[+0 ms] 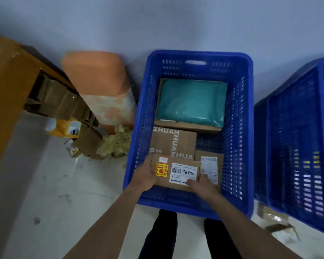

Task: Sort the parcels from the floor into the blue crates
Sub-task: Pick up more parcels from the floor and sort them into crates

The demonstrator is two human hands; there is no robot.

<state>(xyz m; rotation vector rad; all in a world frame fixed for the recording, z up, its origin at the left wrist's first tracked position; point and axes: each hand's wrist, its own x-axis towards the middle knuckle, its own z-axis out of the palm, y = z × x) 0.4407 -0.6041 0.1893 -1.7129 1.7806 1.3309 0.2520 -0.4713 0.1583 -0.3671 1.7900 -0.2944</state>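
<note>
Parcel [176,171] of brown cardboard, small and flat, sits between both hands inside the blue crate [195,54], low against the wall nearest the person. The left hand [143,177] grips its left end with fingers curled round the edge. The right hand [204,186] holds the right near corner, thumb pressed on top over the edge of the shipping label [183,173]; its other fingers are hidden.

That white label carries a barcode and the code "12V4A-5525", which reads upside down from here; its smaller print is too fine to read. Beside the left hand's fingertips is a yellow sticker [161,170] with red symbols and characters, and just beyond it a small white sticker [163,160] with a red border.

Just beyond the hands lies a brown box [168,144] printed in white with "ZHUAN" repeated along two edges. Just right of the right hand, a second box [209,167] shows a white label, illegible. Farther beyond the hands, a teal mailer [191,101] rests on a flat carton [187,127].

Well right of the right hand stands a second blue crate [295,146]. Well left of the left hand, on the floor [54,193], lie a yellow package [65,128] and loose brown boxes [88,141].
</note>
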